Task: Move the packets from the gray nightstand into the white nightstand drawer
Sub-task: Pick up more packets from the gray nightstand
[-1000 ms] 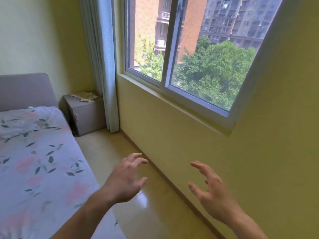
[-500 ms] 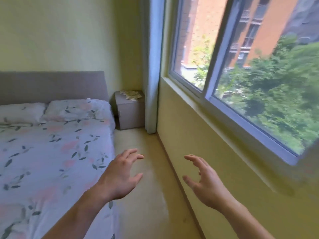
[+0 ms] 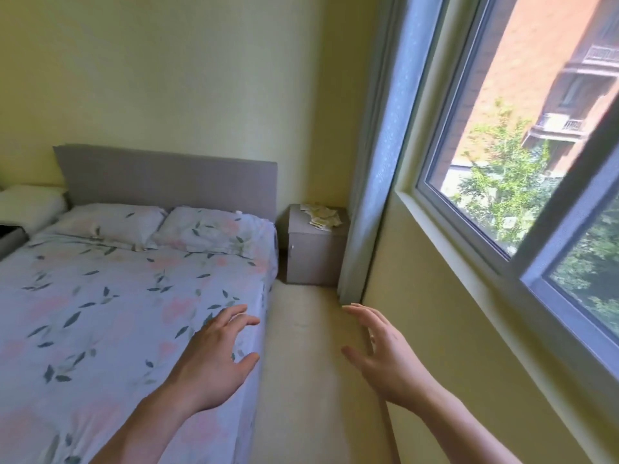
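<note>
A loose heap of pale paper packets lies on top of the boxy gray nightstand, which stands in the far corner between the floral-sheeted bed and the pale blue curtain. The left hand and right hand hover in the foreground, fingers spread wide and empty, well apart from the packets.

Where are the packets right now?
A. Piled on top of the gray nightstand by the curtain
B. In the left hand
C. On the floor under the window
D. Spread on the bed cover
A: the packets lie in a loose pile on top of the gray nightstand, while the left hand and the right hand are both open and hold nothing.
</note>
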The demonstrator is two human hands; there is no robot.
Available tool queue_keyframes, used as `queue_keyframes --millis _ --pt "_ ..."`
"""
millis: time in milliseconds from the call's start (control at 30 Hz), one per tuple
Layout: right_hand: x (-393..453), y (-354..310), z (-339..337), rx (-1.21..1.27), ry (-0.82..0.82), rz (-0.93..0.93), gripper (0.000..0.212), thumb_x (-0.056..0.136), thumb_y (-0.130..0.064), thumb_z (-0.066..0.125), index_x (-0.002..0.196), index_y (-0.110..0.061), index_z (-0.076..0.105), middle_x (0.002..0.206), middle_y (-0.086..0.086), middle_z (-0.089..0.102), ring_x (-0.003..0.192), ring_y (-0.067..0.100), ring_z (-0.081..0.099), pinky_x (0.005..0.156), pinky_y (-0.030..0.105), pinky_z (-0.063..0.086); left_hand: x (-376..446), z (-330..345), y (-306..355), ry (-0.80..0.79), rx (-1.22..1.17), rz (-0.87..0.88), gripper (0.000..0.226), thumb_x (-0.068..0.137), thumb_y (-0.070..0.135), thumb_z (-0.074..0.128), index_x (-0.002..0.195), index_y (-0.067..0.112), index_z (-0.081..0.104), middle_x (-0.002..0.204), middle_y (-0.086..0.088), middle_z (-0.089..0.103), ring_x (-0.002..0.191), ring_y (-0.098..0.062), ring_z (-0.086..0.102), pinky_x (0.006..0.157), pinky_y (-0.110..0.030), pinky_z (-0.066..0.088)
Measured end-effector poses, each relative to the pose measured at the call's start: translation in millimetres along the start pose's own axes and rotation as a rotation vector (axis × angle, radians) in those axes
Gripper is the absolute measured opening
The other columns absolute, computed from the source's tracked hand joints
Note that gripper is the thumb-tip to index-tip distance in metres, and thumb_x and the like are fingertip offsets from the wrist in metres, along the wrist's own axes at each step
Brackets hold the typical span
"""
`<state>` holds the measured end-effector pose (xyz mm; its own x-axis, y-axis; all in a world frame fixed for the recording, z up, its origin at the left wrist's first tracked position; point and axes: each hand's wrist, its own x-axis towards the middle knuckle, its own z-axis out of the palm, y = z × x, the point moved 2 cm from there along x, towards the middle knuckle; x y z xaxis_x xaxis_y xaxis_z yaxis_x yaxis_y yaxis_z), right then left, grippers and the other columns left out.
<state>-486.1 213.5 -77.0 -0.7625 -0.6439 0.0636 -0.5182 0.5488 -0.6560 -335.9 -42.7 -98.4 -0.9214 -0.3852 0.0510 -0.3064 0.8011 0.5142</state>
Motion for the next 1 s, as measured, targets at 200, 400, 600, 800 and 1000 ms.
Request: queue_keyframes --millis 200,400,600,800,1000 --pt "109.9 38.7 -20.0 0.031 0.037 0.019 0.058 0.092 -0.034 0.071 0.143 -0.045 0.046 0.149 -0.028 0.041 0.136 -0.006 0.041 0.118 0.027 0.037 130.7 -9.1 17.3 -0.016 0.018 0.063 0.050 0.095 0.044 0.062 0.142 0.040 0.047 0.159 0.022 0.024 0.145 -0.009 0.033 0.116 -0.028 0.032" --pt "231.1 82.3 -25.8 0.067 0.021 0.013 0.057 0.092 -0.033 0.072 0.142 -0.045 0.046 0.144 -0.030 0.042 0.118 -0.028 0.039 0.110 0.018 0.038 256.1 0.4 19.4 -0.025 0.010 0.087 0.048 0.095 0.043 0.060 0.142 0.041 0.046 0.159 0.024 0.022 0.145 -0.006 0.030 0.118 -0.027 0.029" --pt "370.6 131.4 -34.0 0.102 0.012 -0.016 0.057 0.092 -0.032 0.073 0.141 -0.045 0.047 0.144 -0.029 0.043 0.121 -0.023 0.041 0.101 0.004 0.035 390.2 16.5 8.5 -0.047 0.039 0.052 0.047 0.094 0.044 0.061 0.139 0.041 0.047 0.158 0.023 0.024 0.143 -0.007 0.034 0.115 -0.026 0.032" --pt "511.0 175.5 -42.1 0.135 -0.045 -0.010 0.060 0.089 -0.033 0.074 0.143 -0.041 0.048 0.148 -0.023 0.044 0.137 -0.003 0.042 0.118 0.033 0.039 509.4 19.1 -6.7 -0.063 0.063 -0.027 0.045 0.096 0.043 0.061 0.138 0.043 0.046 0.157 0.025 0.022 0.143 -0.008 0.034 0.113 -0.026 0.033" --pt "622.7 188.3 -38.5 0.121 -0.127 -0.037 0.061 0.090 -0.034 0.073 0.145 -0.038 0.048 0.147 -0.025 0.041 0.135 0.000 0.044 0.118 0.032 0.038 600.6 30.7 -37.8 -0.054 0.027 -0.093 0.044 0.095 0.043 0.062 0.137 0.043 0.048 0.155 0.026 0.024 0.141 -0.005 0.037 0.112 -0.024 0.034"
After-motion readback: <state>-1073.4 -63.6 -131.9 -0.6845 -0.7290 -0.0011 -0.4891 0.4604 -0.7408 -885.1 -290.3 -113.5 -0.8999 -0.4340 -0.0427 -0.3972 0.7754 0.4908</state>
